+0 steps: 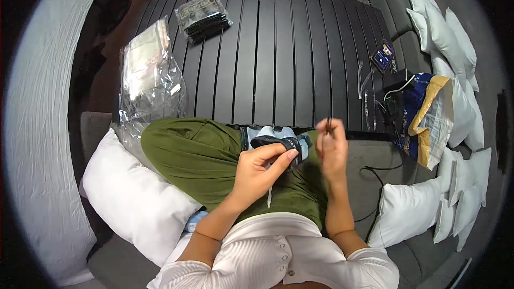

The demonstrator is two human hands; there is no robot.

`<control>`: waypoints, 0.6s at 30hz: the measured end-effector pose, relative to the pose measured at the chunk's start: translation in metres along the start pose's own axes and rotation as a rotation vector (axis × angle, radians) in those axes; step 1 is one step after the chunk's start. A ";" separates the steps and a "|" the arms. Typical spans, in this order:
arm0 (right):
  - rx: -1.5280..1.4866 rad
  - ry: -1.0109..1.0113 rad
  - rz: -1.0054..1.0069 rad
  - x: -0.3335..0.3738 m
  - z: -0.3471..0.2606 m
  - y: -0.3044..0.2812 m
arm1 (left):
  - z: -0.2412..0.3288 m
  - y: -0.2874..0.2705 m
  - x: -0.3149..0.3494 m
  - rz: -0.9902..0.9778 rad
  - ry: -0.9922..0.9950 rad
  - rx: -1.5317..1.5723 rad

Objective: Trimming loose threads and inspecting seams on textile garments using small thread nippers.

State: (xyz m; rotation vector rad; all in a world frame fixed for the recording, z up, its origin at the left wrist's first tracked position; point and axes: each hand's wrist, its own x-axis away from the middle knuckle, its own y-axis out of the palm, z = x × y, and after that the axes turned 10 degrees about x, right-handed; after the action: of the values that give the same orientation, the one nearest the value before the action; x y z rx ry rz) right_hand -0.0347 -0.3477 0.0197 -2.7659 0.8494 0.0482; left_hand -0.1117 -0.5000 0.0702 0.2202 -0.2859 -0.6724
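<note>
My left hand (258, 175) pinches a dark strip of fabric (267, 141) between thumb and fingers, holding it folded over above my lap. Light blue cloth (287, 131) shows just behind and around the strip; whether the two are joined I cannot tell. To the right and apart from it, my right hand (333, 152) is raised, its fingers closed round a small, thin dark object (328, 124). Motion blurs that object, and its kind is not clear. Beneath both hands are my crossed legs in green trousers (198, 155).
Ahead stands a black slatted table (265, 53) bearing a packed dark stack (203, 17), clear plastic bags (152, 69) and a phone (383, 56). A blue and yellow sack (428, 118) sits at right beside cables. White pillows (134, 192) lie on the grey sofa.
</note>
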 end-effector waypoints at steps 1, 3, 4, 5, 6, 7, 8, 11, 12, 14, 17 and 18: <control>0.049 -0.035 -0.054 0.004 -0.007 -0.003 | -0.002 0.000 0.000 0.014 0.041 -0.070; 0.225 -0.142 -0.062 0.008 -0.025 0.001 | -0.004 -0.001 -0.001 0.031 0.083 -0.141; 0.201 -0.075 -0.098 0.010 -0.039 0.005 | -0.005 0.001 -0.001 0.061 0.163 -0.166; 0.201 -0.076 -0.099 0.011 -0.042 0.006 | -0.006 0.001 -0.001 0.092 0.243 -0.190; 0.246 -0.057 -0.128 0.012 -0.044 0.006 | -0.007 0.001 -0.002 0.090 0.245 -0.189; 0.291 -0.038 -0.158 0.013 -0.046 0.006 | -0.009 0.001 -0.002 0.087 0.275 -0.203; 0.264 -0.040 -0.111 0.014 -0.043 0.009 | -0.009 0.001 -0.002 0.085 0.304 -0.216; 0.328 -0.082 -0.076 0.013 -0.043 0.008 | -0.004 0.001 0.000 0.044 0.316 -0.321; 0.328 -0.083 -0.077 0.013 -0.044 0.008 | -0.003 0.001 0.000 0.045 0.317 -0.322; 0.358 -0.103 -0.075 0.013 -0.047 0.009 | -0.001 0.002 -0.001 0.019 0.404 -0.346; 0.381 -0.103 -0.082 0.014 -0.048 0.010 | -0.005 0.001 -0.003 0.022 0.540 -0.399; 0.381 -0.102 -0.082 0.014 -0.049 0.010 | -0.006 0.000 -0.004 0.022 0.540 -0.398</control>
State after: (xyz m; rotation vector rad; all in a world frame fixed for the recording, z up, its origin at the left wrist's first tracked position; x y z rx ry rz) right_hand -0.0304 -0.3753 0.0635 -2.4144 0.6412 0.0110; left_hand -0.1126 -0.4965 0.0637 0.0117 0.3613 -0.6099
